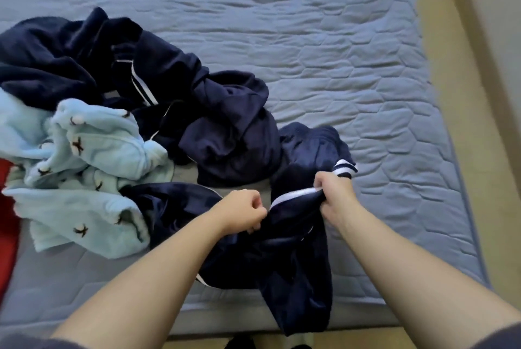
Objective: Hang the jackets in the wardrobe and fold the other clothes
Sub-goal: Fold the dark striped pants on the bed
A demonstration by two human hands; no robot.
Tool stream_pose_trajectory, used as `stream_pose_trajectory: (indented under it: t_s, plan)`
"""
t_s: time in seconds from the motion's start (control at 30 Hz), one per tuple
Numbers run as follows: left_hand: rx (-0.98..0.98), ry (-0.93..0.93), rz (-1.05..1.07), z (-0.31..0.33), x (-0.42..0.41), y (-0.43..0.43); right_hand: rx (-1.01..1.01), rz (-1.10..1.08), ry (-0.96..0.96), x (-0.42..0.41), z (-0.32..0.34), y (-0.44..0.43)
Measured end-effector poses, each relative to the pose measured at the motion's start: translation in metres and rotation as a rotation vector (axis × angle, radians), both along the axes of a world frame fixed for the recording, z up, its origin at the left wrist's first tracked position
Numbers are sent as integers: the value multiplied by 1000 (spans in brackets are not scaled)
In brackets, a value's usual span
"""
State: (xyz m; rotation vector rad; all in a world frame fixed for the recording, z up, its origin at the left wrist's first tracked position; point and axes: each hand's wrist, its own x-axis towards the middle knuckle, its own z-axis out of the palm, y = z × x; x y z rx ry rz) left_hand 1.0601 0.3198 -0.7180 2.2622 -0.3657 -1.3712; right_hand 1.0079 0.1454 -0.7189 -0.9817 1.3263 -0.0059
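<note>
My left hand point(242, 214) and right hand point(335, 197) both clutch a navy white-trimmed garment point(296, 252), bunched between them and trailing toward 6 o'clock off the blue quilted mattress point(338, 52). Heaped clothes point(225, 128) lie at 10 o'clock, tan floor point(439, 24) at 3.

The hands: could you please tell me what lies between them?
A navy garment, its white-trimmed edge stretched from left hand to right hand, in the head view.
</note>
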Motion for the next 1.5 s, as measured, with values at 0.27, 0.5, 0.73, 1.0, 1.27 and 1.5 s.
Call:
stream_pose_trajectory:
  t_s: [0.27,0.5,0.73,1.0,1.27,1.5]
  plan:
    - [-376,257,649,201,20,-32,57,345,-417,-39,209,5]
    - [-428,-300,-124,439,5,7,199,592,-747,-81,416,16]
    - [-370,-938,-338,628,-21,43,60,503,-790,-114,541,15]
    - [-314,-1175,-466,708,-63,80,-217,431,-928,-137,633,17]
    - [-161,-1399,-588,751,-85,103,-861,925,-831,-154,688,27]
    - [-85,-1630,-685,786,-86,112,-1409,1076,-863,-141,739,6]
